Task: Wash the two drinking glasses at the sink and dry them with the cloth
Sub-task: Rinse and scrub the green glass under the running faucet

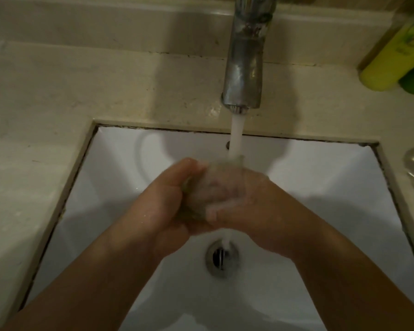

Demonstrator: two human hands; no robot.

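Over the white sink [320, 177], under the running tap [244, 68], I am at the washing step. Both my left hand [167, 199] and right hand [249, 206] clasp one drinking glass [215, 185] in the stream. Next, I judge, turn it, rinse, then find the cloth, which is not in view

dim warm light, soft overall blur, wide-angle bending edges, shadows in sink [110, 177].

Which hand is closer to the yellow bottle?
Right. The right hand is under the tap's water, on the side of the yellow bottle; the left hand is beside it, farther away.
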